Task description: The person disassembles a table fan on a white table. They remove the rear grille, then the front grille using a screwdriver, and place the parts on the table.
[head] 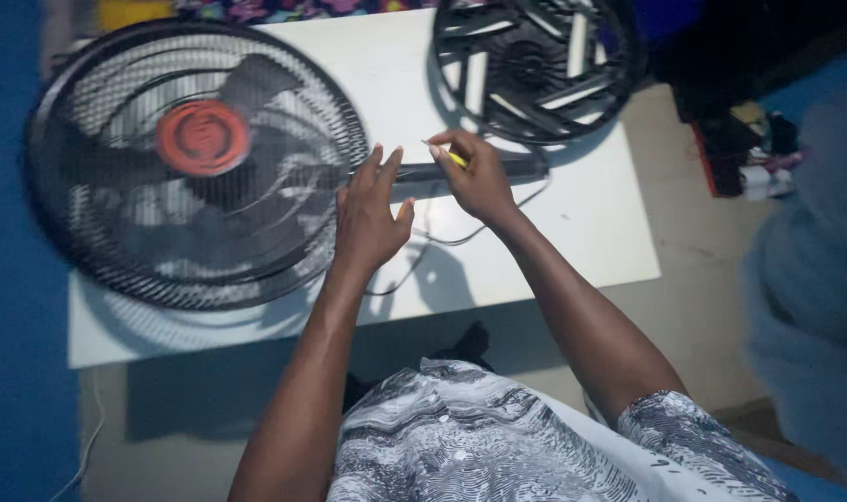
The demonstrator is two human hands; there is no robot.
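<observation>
The left hand (pixel 370 212) sits at the middle of the frame, spread open with its fingers apart and stretched upward, palm down. Its fingertips reach the right edge of the big fan grille (pixel 196 163) and the near end of a dark bar (pixel 470 171) that runs across the tabletop (pixel 591 223); whether the palm presses down or only hovers cannot be told.

The right hand (pixel 477 177) lies just right of it, closed in a pinch around a thin yellow tool (pixel 453 157), whose tip points toward the upper left. This hand rests over the dark bar.

The fan grille fills the upper left of the frame: a round black wire cage lying flat, with dark blades showing through the wires and an orange-red round cap (pixel 203 138) at its centre. Its lower edge hangs past the front rim of the white tabletop. It is blurred, so the fine wires cannot be made out.

A second round black grille (pixel 535 65) with broad spokes lies at the upper centre right, partly off the far edge of the tabletop. A thin dark cable (pixel 461 238) loops on the tabletop beneath the right wrist. The person's patterned black-and-white garment (pixel 498 437) fills the bottom centre.
</observation>
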